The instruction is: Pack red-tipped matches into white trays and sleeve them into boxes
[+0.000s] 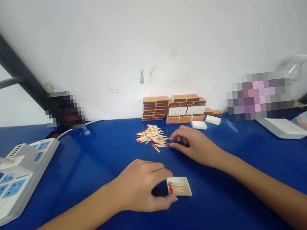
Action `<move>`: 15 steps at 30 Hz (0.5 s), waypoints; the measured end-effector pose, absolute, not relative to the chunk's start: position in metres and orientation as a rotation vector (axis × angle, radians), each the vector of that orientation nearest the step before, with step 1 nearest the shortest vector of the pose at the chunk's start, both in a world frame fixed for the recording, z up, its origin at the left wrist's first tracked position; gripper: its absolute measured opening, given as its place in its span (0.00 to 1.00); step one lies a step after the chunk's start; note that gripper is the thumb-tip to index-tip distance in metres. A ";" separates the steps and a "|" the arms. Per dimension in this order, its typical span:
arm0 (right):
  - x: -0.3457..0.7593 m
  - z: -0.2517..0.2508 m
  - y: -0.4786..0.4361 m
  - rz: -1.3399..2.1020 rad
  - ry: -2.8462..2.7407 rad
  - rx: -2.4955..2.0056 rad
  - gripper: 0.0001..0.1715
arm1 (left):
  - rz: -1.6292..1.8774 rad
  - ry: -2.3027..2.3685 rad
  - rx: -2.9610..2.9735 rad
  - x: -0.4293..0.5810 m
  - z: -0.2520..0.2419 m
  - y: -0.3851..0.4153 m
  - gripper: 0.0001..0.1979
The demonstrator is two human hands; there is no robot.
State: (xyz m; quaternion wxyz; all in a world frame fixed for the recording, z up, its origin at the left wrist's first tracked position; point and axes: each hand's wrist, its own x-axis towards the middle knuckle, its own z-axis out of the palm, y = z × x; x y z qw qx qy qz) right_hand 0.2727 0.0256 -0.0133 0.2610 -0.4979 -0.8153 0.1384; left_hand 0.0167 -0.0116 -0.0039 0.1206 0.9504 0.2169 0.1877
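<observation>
My left hand (144, 185) grips the left end of a white matchbox tray (188, 186) between thumb and fingers. Several red-headed matches (180, 188) lie side by side in the tray, heads toward the hand. My right hand (196, 143) reaches over the table at the right edge of a loose pile of matches (150, 133). Its thumb and curled fingers are a little apart at the plain ends of the nearest matches, and no match is clearly held.
Stacked brown matchboxes (155, 107) stand against the white wall, with a row of white trays (187, 110) among them. Two white trays (199, 125) lie in front. A power strip (34, 178) is at left; a white device (283, 127) sits at right.
</observation>
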 end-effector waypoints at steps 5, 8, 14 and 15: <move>0.255 -0.017 0.028 0.353 -2.285 -1.194 0.06 | 0.497 0.734 2.744 0.013 -0.005 -0.001 0.13; 0.251 -0.017 0.031 0.384 -2.298 -1.189 0.07 | 0.469 0.781 2.729 0.012 -0.004 0.003 0.13; 0.259 -0.006 0.027 0.459 -2.356 -1.377 0.10 | 0.442 0.794 2.737 0.011 -0.002 0.003 0.13; 0.261 -0.004 0.026 0.471 -2.368 -1.403 0.10 | 0.442 0.798 2.734 0.010 -0.002 0.003 0.13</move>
